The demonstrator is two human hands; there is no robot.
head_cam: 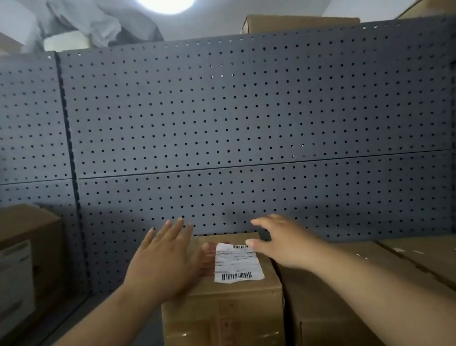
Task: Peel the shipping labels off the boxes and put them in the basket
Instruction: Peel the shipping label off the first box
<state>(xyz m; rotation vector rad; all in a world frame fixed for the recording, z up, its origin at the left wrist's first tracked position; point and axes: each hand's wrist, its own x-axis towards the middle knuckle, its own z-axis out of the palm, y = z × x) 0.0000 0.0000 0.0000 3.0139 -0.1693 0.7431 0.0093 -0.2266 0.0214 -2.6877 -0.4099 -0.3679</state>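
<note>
shipping label (238, 262) tops a cardboard box (222, 323) before grey pegboard (244, 117); left hand (165, 259) and right hand (281, 245) splayed, empty.

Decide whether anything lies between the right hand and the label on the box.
Nothing visible does. The right hand is open at the far right corner of the label, with the thumb at its edge. The left hand lies flat on the box, left of the label. No basket is in view.
</note>
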